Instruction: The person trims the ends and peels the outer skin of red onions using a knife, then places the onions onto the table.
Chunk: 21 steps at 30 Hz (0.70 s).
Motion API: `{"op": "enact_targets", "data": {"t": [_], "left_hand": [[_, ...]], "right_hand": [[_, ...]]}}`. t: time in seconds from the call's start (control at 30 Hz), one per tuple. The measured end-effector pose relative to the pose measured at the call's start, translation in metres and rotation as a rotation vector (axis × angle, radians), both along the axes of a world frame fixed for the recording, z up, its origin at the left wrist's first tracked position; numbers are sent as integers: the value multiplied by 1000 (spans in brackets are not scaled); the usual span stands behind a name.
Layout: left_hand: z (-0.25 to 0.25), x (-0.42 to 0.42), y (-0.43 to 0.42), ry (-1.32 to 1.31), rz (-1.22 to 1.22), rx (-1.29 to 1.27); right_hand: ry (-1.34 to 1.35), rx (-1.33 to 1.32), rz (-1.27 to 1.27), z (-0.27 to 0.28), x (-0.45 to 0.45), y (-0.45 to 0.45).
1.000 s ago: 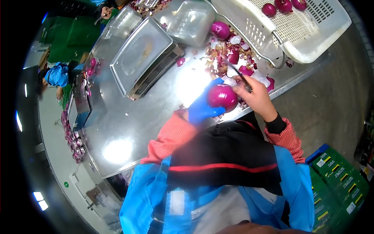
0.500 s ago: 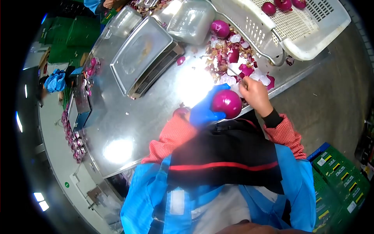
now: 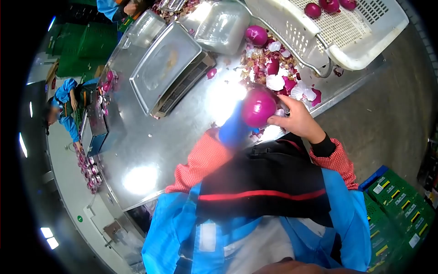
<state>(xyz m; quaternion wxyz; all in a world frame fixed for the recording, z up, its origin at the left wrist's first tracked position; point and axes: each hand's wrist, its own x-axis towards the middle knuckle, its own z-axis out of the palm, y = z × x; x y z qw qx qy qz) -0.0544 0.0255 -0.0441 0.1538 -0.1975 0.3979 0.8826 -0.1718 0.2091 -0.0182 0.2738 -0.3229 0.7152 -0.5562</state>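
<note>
A large peeled red onion (image 3: pixel 259 108) is between my two hands, above the front edge of the metal table. My left hand (image 3: pixel 236 128), in a blue glove, is smeared by motion at the onion's lower left, and its fingers cannot be made out. On the right, my bare right hand (image 3: pixel 295 118) has its thumb and fingers at the onion's side, around a knife (image 3: pixel 284 108) that is mostly hidden. Beyond the onion lie papery skins and purple peel (image 3: pixel 275 82), with another red onion (image 3: pixel 257 35) at their far end.
A white perforated basket (image 3: pixel 353 59) holding several onions stands at upper right. Left of the peel are a scale (image 3: pixel 169 68) and a clear plastic container (image 3: pixel 223 27). A co-worker (image 3: pixel 66 102) is at far left, and another person's hand (image 3: pixel 131 8) shows at the top. Green crates (image 3: pixel 401 205) are at lower right.
The onion has moved up and slightly left, and my right hand has come against it. More white peel lies on the pile. The co-worker at far left now reaches down toward the packed onions.
</note>
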Motion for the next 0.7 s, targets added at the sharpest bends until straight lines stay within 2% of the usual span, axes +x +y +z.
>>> {"op": "enact_targets", "data": {"t": [0.03, 0.07, 0.13, 0.17, 0.27, 0.37, 0.47, 0.53, 0.63, 0.7], "left_hand": [[7, -6, 4, 167, 77, -95], [6, -2, 3, 202, 60, -242], [1, 0, -4, 279, 13, -539], [-1, -2, -6, 212, 7, -524], [1, -2, 0, 173, -50, -433], [-12, 0, 10, 103, 123, -201], [-6, 1, 13, -94, 249, 21], [3, -5, 12, -114, 266, 42], [3, -3, 9, -88, 284, 137], [2, -4, 10, 2, 264, 82]], "right_hand": [[-49, 13, -28, -11, 2, -1], [-101, 25, -58, -17, 4, -2], [7, 279, -19, -12, 6, -5], [60, 411, 7, -8, 7, -5], [122, 440, 119, -1, -4, 2], [-218, 207, 142, -8, -6, 8], [-503, 13, 132, -3, -3, 11], [-413, 6, -18, -15, -4, 13], [595, 187, -309, -23, -2, 8], [612, 180, -279, -10, 8, 3]]}}
